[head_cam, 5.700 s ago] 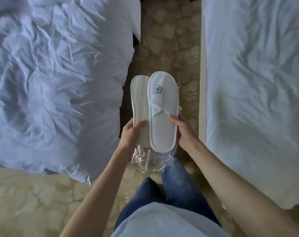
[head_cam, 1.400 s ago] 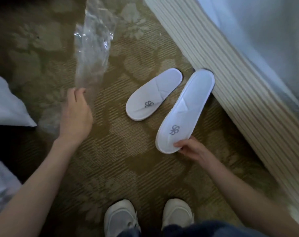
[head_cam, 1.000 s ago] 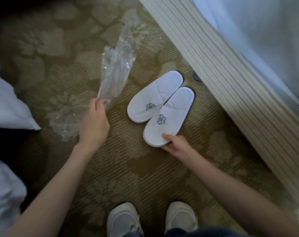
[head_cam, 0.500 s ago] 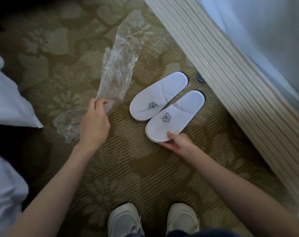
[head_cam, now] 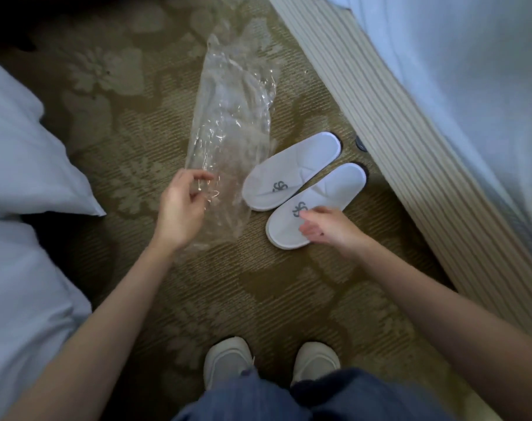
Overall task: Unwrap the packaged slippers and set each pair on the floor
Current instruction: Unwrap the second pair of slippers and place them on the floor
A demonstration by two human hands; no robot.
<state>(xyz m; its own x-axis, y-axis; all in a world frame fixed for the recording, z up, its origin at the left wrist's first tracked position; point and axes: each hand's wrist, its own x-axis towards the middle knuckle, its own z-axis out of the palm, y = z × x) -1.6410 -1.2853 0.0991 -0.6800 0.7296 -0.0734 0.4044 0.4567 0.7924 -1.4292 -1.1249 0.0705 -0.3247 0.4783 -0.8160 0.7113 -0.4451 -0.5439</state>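
Two white slippers with a grey logo lie side by side on the patterned carpet, toes pointing at me: the far slipper (head_cam: 292, 171) and the near slipper (head_cam: 325, 199). My right hand (head_cam: 325, 227) hovers over the toe end of the near slipper with fingers spread, gripping nothing. My left hand (head_cam: 181, 208) pinches the lower edge of the empty clear plastic wrapper (head_cam: 231, 132), which stands up from my fingers to the left of the slippers.
A bed with a striped beige base (head_cam: 410, 153) and white sheet runs along the right, close behind the slippers. White bedding (head_cam: 24, 165) hangs at the left. My two pale shoes (head_cam: 228, 360) stand on the carpet (head_cam: 277, 293) at the bottom.
My right hand has let go of the near slipper and lifted over its toe. The left hand has shifted the wrapper slightly toward the slippers. Both slippers stay paired on the carpet.
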